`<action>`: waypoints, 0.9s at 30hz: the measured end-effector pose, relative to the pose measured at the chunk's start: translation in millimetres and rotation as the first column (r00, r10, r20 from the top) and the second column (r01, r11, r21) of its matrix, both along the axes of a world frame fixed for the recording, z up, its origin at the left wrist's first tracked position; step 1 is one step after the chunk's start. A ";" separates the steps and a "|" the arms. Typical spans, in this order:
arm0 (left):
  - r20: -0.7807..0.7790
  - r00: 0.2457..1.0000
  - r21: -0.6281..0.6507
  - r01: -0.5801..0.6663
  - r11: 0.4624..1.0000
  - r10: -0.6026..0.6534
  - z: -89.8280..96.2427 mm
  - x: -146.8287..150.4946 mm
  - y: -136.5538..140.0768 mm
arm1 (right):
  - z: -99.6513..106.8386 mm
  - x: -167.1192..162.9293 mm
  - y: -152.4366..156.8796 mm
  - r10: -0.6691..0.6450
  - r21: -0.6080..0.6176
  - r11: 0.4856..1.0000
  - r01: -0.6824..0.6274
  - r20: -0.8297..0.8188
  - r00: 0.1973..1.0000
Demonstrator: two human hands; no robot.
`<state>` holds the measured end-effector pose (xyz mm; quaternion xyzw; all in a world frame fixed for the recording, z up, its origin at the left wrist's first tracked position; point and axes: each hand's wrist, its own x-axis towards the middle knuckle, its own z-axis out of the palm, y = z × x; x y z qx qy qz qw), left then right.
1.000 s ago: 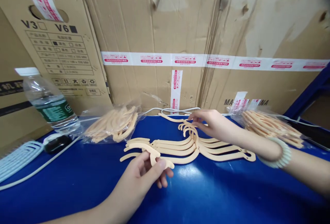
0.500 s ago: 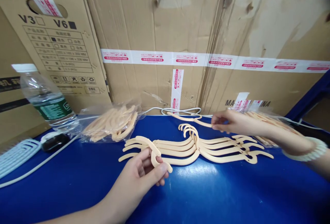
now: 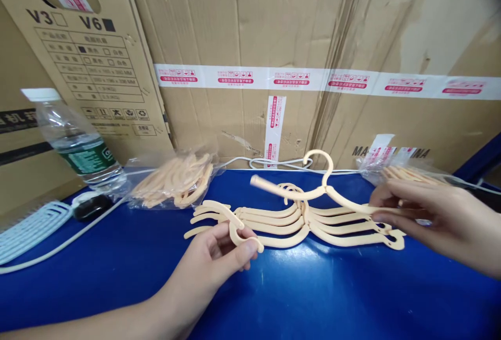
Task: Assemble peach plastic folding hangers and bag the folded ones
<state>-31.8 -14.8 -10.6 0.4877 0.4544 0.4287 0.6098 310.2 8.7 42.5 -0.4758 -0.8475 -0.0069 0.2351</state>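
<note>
Fingers of the left hand (image 3: 219, 259) are closed on a small curved cream piece (image 3: 225, 211), thumb pressed across its lower bend, while those of the right hand (image 3: 438, 220) pinch a cream hanger (image 3: 346, 202) by its right-hand end. Over at the far left, then: light-blue slatted brush (image 3: 29, 230) lying flat, white cable (image 3: 66, 246) running past it, rounded black object (image 3: 93, 206) just beside. Right behind those, a bottle (image 3: 86, 154), white cap, green label, part-filled with clear liquid, and at its back a carton (image 3: 94, 63) printed V3 and V6, the V6 box filled in black. Next along, a clear bag (image 3: 172, 178) stuffed with cream parts, lying on the blue tabletop (image 3: 332, 298). Now the middle: the left hand is up front with its curved piece, just before the left ends of a row of hangers (image 3: 282, 241), lying one behind another, hooks pointing away. And look above that row: the held hanger, hook upright, its bare left arm reaching out over the hooks behind, its right tip hidden in the right hand's grip. Large cardboard (image 3: 242, 26) walls off the back, white-and-red tape (image 3: 254, 76) straight across it. Far right, partly behind the right hand, a second bag (image 3: 410, 173) of cream parts, tape stuck to its top.
</note>
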 end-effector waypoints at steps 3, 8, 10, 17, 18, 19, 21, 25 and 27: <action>-0.009 1.000 0.017 0.003 1.000 -0.003 -6.2 -2.9 2.2 | -11.0 -4.7 -7.7 -0.003 0.068 0.998 0.008 -0.086 0.996; 0.050 0.998 0.000 -0.027 1.000 0.027 -11.4 -3.4 4.8 | -23.9 -13.4 -13.3 0.069 0.120 0.992 -0.050 -0.159 0.985; 0.076 0.995 -0.011 -0.057 0.998 0.057 -10.4 -2.5 5.6 | -26.3 -13.7 -13.4 0.107 0.142 0.986 -0.091 -0.110 0.988; 0.130 0.990 0.012 -0.066 0.998 0.064 -6.5 -5.0 7.2 | -28.0 -2.0 -8.1 0.123 0.192 0.974 -0.119 -0.009 0.992; 0.147 0.988 0.014 -0.047 0.999 0.044 -6.0 -5.8 6.8 | -28.7 0.2 -7.2 0.127 0.189 0.974 -0.125 -0.002 0.992; 0.166 0.986 0.011 -0.023 1.000 0.021 -5.3 -6.4 6.3 | -29.5 2.4 -6.3 0.130 0.190 0.973 -0.129 0.005 0.991; 0.199 0.980 -0.004 0.015 1.000 -0.014 -3.1 -7.1 5.1 | -31.6 6.5 -5.3 0.134 0.208 0.969 -0.135 0.015 0.991; 0.268 0.961 -0.030 0.083 0.996 -0.072 0.7 -5.7 2.7 | -33.8 9.3 -4.4 0.135 0.240 0.961 -0.139 0.030 0.990; 0.307 0.945 -0.034 0.126 0.991 -0.110 1.3 -4.7 1.6 | -33.1 6.6 -3.9 0.136 0.259 0.956 -0.138 0.027 0.990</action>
